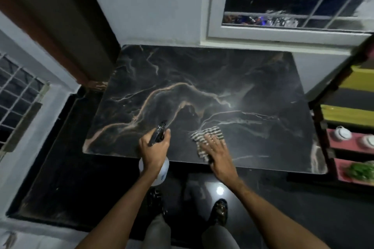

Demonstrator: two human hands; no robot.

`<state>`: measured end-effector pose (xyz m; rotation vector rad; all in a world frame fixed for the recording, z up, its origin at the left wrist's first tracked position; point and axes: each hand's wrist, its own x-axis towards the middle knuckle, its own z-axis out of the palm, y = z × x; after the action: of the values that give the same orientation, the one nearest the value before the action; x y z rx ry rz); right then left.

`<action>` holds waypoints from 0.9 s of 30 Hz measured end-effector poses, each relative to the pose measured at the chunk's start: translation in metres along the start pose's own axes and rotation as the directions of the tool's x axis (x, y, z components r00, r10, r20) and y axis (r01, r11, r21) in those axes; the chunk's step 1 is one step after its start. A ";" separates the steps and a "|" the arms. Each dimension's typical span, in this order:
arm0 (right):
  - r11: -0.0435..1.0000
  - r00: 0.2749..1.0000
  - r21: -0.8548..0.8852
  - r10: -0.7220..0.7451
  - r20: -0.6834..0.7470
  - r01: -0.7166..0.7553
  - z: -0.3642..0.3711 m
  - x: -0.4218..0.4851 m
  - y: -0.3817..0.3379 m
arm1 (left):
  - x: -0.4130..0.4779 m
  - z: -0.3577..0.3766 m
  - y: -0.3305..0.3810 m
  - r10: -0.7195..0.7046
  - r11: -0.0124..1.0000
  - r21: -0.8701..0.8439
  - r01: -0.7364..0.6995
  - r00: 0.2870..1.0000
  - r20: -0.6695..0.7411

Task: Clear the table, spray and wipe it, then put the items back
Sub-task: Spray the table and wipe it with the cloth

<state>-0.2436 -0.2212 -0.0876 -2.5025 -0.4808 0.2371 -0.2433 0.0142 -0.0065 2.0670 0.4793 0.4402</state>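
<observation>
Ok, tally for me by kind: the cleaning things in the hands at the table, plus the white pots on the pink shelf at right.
spray bottle: 1
striped cloth: 1
white pots: 2
Total: 4

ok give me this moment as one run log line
stage: spray and wipe | left hand: grips spray bottle | right hand: presses striped cloth flat on table

Dim room. Pale walls [153, 6] stand behind a dark marbled bench [202, 70]. A white-framed barred window [293, 2] lies ahead, dark outside, and another window [18, 95] is at left. The glossy black floor [60, 168] reflects a bright light spot. Pink and yellow shelves [348, 115] stand at right.
</observation>
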 end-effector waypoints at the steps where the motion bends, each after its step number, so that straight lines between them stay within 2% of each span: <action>1: 0.992 0.990 0.035 0.121 -0.067 -0.118 -0.012 -0.002 0.017 | -0.006 0.012 0.007 0.009 1.000 -0.013 -0.009 1.000 0.019; 3: 0.928 0.908 0.117 0.371 -0.194 -0.354 -0.032 -0.012 0.044 | -0.017 0.035 0.017 0.015 1.000 -0.020 -0.014 0.999 0.049; 4: 0.908 0.879 0.128 0.419 -0.229 -0.399 -0.035 -0.020 0.052 | -0.021 0.045 0.022 0.017 1.000 -0.024 -0.016 0.998 0.062; 5: 0.911 0.879 0.129 0.412 -0.242 -0.392 -0.035 -0.030 0.056 | -0.025 0.059 0.029 0.019 0.999 -0.028 -0.017 0.997 0.081; 8: 0.964 0.954 0.108 0.257 -0.156 -0.243 -0.014 -0.048 0.042 | -0.032 0.090 0.038 0.062 0.998 0.007 -0.064 0.987 0.149; 10: 0.983 0.975 0.095 0.171 -0.142 -0.159 -0.013 -0.050 0.049 | -0.038 0.112 0.050 0.090 0.995 0.018 -0.095 0.979 0.184; 12: 0.976 0.959 0.123 0.204 -0.199 -0.182 -0.032 -0.058 0.074 | -0.042 0.135 0.062 0.111 0.993 0.007 -0.116 0.968 0.225; 14: 0.935 0.885 0.173 0.349 -0.307 -0.309 -0.061 -0.074 0.116 | -0.045 0.153 0.078 0.129 0.991 -0.017 -0.129 0.960 0.247; 16: 0.848 0.757 0.245 0.530 -0.382 -0.470 -0.090 -0.086 0.157 | -0.047 0.166 0.092 0.140 0.990 -0.030 -0.137 0.958 0.251; 18: 0.741 0.633 0.274 0.668 -0.391 -0.613 -0.108 -0.083 0.170 | -0.044 0.176 0.100 0.148 0.989 -0.027 -0.146 0.955 0.256; 19: 0.717 0.613 0.251 0.690 -0.384 -0.650 -0.110 -0.078 0.166 | -0.043 0.181 0.101 0.150 0.988 -0.022 -0.150 0.953 0.263; 20: 0.739 0.646 0.226 0.668 -0.369 -0.635 -0.108 -0.073 0.161 | -0.042 0.184 0.103 0.151 0.988 -0.025 -0.149 0.951 0.270; 22: 0.858 0.794 0.175 0.513 -0.325 -0.483 -0.101 -0.067 0.157 | -0.039 0.188 0.106 0.148 0.989 -0.037 -0.144 0.951 0.271; 23: 0.895 0.839 0.159 0.447 -0.311 -0.417 -0.105 -0.061 0.160 | -0.033 0.188 0.106 0.146 0.989 -0.040 -0.140 0.952 0.269; 24: 0.897 0.840 0.158 0.442 -0.316 -0.413 -0.110 -0.055 0.169 | -0.028 0.189 0.104 0.143 0.990 -0.038 -0.138 0.952 0.269; 25: 0.864 0.796 0.185 0.503 -0.337 -0.468 -0.117 -0.045 0.177 | -0.022 0.189 0.101 0.139 0.990 -0.027 -0.137 0.953 0.270; 27: 0.756 0.655 0.274 0.653 -0.381 -0.594 -0.126 -0.017 0.172 | -0.009 0.186 0.095 0.103 0.994 -0.003 -0.106 0.958 0.267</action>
<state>-0.1758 -0.4243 -0.0811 -2.3917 0.6039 -0.0743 -0.1449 -0.1703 -0.0182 2.1297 0.2116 0.2144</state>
